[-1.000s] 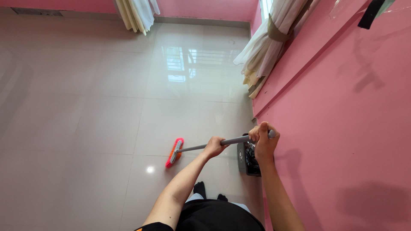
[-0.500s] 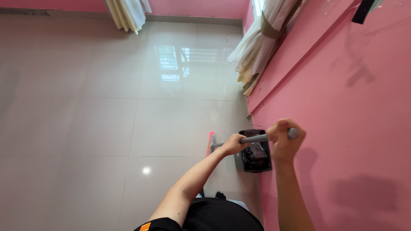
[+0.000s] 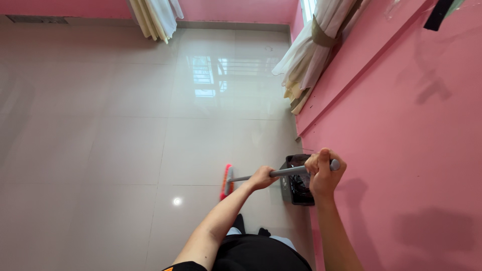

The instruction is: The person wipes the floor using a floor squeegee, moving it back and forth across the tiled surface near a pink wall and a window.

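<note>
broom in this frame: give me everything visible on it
The broom has a long grey handle, metal by the look of it, and a narrow head with orange-red bristles and a pale grey top. The head rests on the glossy tiled floor, seen nearly edge-on, and the handle slants up from it towards the pink wall. The left hand grips the shaft partway along; the right hand wraps its top end, whose tip pokes out past the fingers. The handle crosses above a small dark bin.

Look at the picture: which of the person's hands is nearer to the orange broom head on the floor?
Left. The left hand grips the grey handle partway down, closer to the broom head. The right hand holds the handle's top end, over the black bin.
</note>
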